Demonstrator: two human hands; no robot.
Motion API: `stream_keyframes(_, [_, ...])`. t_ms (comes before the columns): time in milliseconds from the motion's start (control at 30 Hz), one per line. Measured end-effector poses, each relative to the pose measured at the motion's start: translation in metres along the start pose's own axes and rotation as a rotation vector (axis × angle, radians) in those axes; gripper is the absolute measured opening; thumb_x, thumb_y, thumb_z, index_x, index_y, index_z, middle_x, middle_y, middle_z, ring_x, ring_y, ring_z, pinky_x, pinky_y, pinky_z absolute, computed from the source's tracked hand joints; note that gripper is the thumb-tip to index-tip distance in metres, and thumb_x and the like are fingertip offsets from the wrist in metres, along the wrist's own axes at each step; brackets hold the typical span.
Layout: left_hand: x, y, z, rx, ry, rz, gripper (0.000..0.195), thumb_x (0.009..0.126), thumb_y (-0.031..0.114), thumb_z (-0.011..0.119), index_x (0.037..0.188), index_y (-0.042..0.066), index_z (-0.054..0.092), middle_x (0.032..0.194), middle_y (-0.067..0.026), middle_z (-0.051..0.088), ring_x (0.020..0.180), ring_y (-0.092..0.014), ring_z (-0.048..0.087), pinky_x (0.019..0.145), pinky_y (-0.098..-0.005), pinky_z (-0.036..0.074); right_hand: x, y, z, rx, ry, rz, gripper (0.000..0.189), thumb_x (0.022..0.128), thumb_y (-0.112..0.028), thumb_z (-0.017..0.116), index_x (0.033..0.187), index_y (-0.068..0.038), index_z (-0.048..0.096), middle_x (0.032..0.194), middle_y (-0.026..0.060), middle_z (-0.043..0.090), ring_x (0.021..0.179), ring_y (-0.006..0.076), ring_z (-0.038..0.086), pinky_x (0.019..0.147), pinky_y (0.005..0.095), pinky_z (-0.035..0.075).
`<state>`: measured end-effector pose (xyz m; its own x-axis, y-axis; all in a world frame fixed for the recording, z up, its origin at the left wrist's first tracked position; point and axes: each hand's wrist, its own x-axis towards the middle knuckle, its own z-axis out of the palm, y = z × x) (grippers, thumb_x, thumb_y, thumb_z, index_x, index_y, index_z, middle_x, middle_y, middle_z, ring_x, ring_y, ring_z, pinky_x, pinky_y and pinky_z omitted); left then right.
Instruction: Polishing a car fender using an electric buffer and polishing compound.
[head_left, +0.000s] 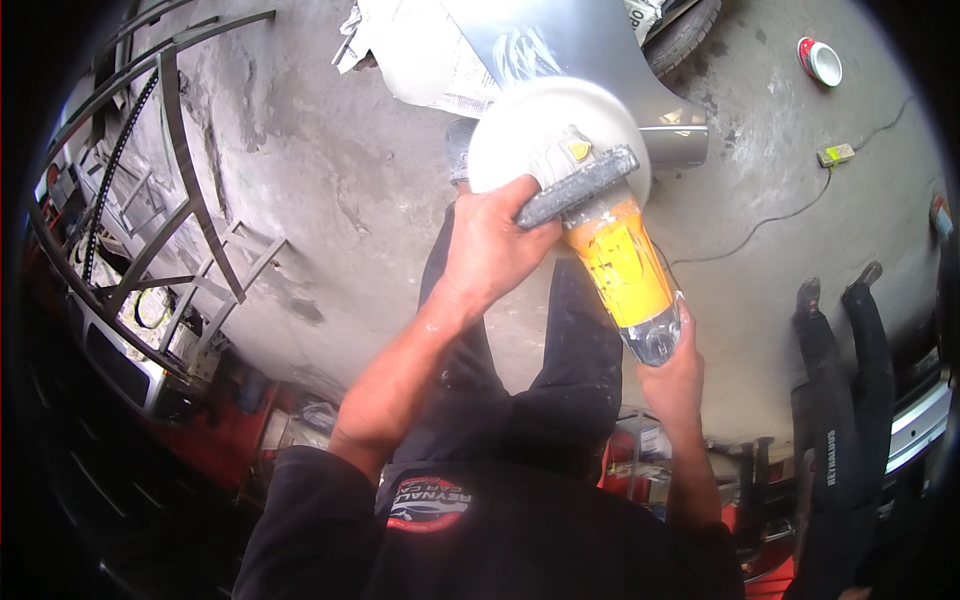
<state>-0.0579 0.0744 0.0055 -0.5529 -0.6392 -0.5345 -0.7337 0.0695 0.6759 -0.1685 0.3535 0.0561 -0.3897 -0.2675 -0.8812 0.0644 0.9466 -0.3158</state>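
Observation:
A yellow and black power polisher (619, 259) with a round white pad (517, 142) lies across the upper middle, held in both hands. My left hand (499, 240) grips its grey D-shaped front handle. Around the rear end of the body is my right hand (671, 367), partly hidden by the tool. The pad overlaps the near edge of a grey painted car body panel (592, 52), which bears white smears of compound (525, 56). Whether pad and panel touch cannot be told. Newspaper masking (427, 56) lies at the panel's left.
A metal frame (180, 135) stands at the left. On the floor at the right are a white and red tub (825, 64), a power strip (835, 155) and its cord (757, 225). A tyre (686, 37) lies behind the panel. Another person's legs (825, 360) are at the right.

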Motion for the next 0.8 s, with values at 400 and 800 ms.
stream_keyframes(400, [0.029, -0.014, -0.044, -0.042, -0.024, -0.027, 0.013, 0.08, 0.005, 0.073, 0.088, -0.003, 0.067, 0.066, -0.0183, 0.057, 0.062, -0.011, 0.057, 0.063, -0.0345, 0.053, 0.006, -0.056, 0.012, -0.056, -0.003, -0.027, 0.09, 0.08, 0.005, 0.072, 0.162, -0.006, 0.037, 0.123, 0.0278, 0.074, 0.117, 0.0438, 0.074, 0.097, 0.0462, 0.057])
stream_keyframes(800, [0.097, -0.011, -0.078, -0.053, 0.093, -0.058, 0.013, 0.084, 0.007, 0.074, 0.088, -0.003, 0.067, 0.063, -0.0073, 0.057, 0.064, -0.007, 0.056, 0.06, -0.0326, 0.051, 0.075, -0.107, 0.017, -0.032, 0.099, -0.186, 0.088, 0.082, 0.002, 0.075, 0.162, -0.007, 0.037, 0.119, 0.0276, 0.075, 0.114, 0.045, 0.074, 0.093, 0.047, 0.058])
